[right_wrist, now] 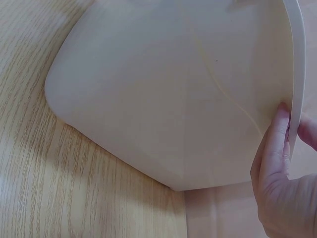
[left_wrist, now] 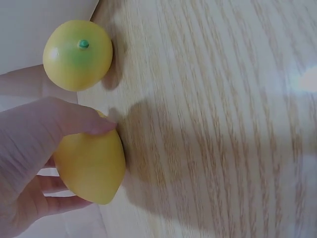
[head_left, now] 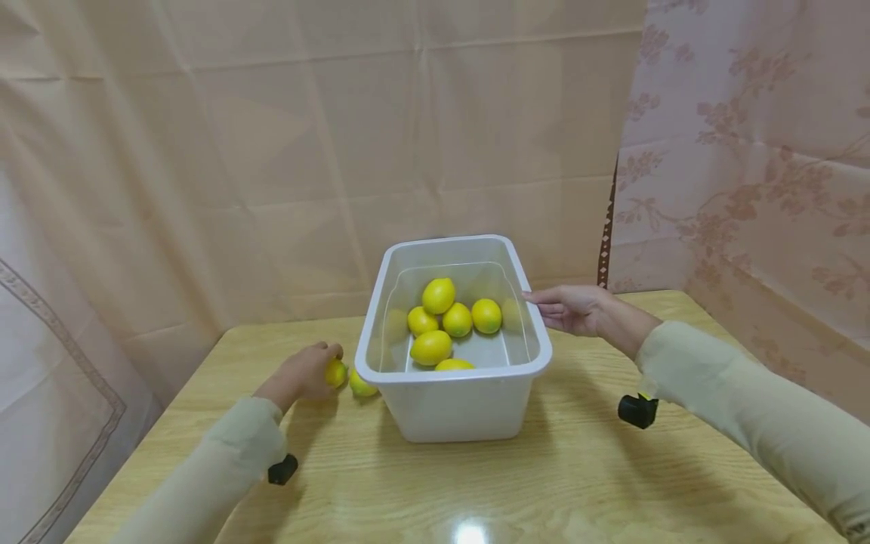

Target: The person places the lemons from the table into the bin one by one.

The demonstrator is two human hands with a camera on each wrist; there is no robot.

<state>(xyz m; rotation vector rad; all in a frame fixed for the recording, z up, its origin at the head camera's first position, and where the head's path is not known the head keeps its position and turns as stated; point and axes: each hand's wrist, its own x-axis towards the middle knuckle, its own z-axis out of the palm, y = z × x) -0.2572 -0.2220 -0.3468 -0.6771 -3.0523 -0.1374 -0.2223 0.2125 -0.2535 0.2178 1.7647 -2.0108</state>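
Note:
My left hand [head_left: 309, 370] curls over a yellow lemon [left_wrist: 91, 166] on the table, left of the white plastic bin [head_left: 462, 408]. In the left wrist view the thumb lies across its top and other fingers reach around its far side. A second lemon [left_wrist: 74, 57] with a green stem end sits between that hand and the bin. My right hand [head_left: 574, 308] pinches the bin's right rim, thumb over the lip and fingers under it, as the right wrist view shows. Inside the bin lie several lemons [head_left: 431, 348], one of them resting on top of others.
The bin stands on a light wood-grain table [head_left: 435, 491]. Behind it hangs a beige curtain [head_left: 340, 151], with a flowered pink curtain [head_left: 761, 166] on the right. Both forearms wear pale sleeves, each with a small black device [head_left: 637, 412] under the wrist.

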